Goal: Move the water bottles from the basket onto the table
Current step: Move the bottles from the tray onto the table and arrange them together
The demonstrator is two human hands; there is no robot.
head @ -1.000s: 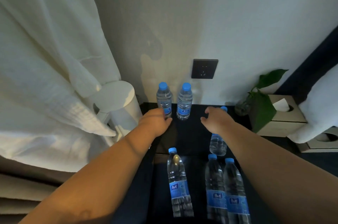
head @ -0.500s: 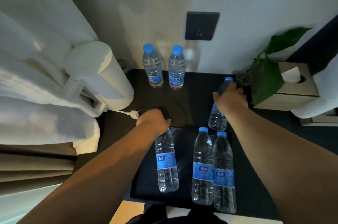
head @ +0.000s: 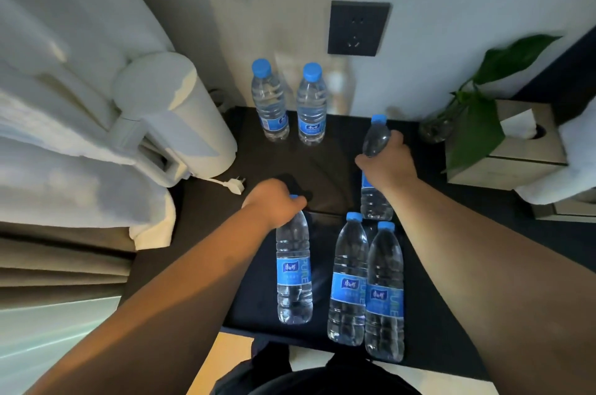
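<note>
Clear water bottles with blue caps and labels. Two of them [head: 270, 104] [head: 311, 106] stand upright on the dark table [head: 325, 165] by the wall. A dark shallow basket [head: 254, 301] lies at the near edge. My left hand [head: 274, 202] grips the neck of a bottle [head: 294, 269] standing in the basket's left part, covering its cap. My right hand [head: 385, 159] grips another bottle [head: 374, 169] round its upper body at the basket's far edge; its cap shows. Two more bottles [head: 348, 281] [head: 385, 294] stand side by side in the basket's right part.
A white kettle [head: 174, 117] stands at the table's left, its plug [head: 233, 185] lying loose on the surface. White cloth hangs left of it. A glass vase with a green plant [head: 471, 123] and a tissue box [head: 516, 149] sit at the right. A wall socket [head: 358, 27] is above.
Both hands drew back from the two bottles by the wall. The left hand came down on the left basket bottle's neck, and the right hand closed round the far right one.
</note>
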